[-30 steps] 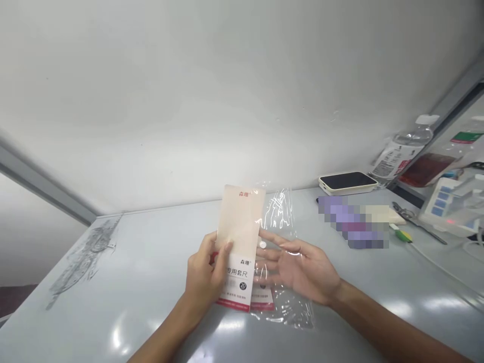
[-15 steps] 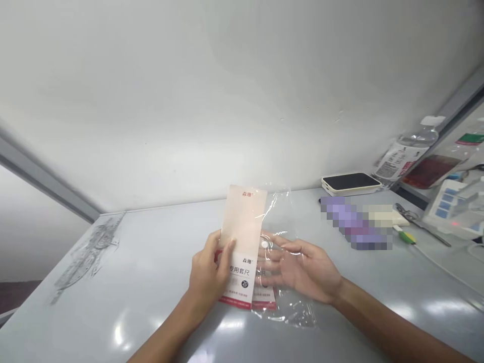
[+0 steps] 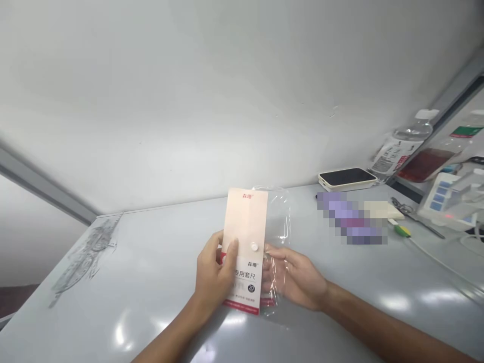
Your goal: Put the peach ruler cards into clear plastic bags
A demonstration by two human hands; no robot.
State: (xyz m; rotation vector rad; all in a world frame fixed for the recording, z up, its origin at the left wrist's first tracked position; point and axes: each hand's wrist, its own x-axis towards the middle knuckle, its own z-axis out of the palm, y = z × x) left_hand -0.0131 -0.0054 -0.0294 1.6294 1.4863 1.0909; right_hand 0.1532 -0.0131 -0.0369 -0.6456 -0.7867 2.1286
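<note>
A peach card sleeve (image 3: 245, 219) with a white and red lower part stands tilted up in front of me, printed with Chinese text for a ruler set. My left hand (image 3: 215, 269) grips its left edge, thumb on the front and fingers behind. A clear plastic pouch (image 3: 279, 217) with a round white snap button (image 3: 254, 246) lies against the card and sticks out to its right. My right hand (image 3: 297, 277) is closed on the pouch beside the card's right edge, its fingers partly seen through the plastic. A second red-edged card (image 3: 268, 302) shows behind the first.
On the right of the grey table (image 3: 159, 242) are a phone (image 3: 348, 177) on a white box, a blurred-out purple item (image 3: 348, 222), a cable (image 3: 434, 262) and metal scissors (image 3: 419, 219). Bottles (image 3: 401, 146) lean by the frame. A dark drawing (image 3: 86, 257) marks the left side.
My right hand has gone from spread fingers behind the plastic to a more curled grip. The pouch and its snap button have shifted left over the card.
</note>
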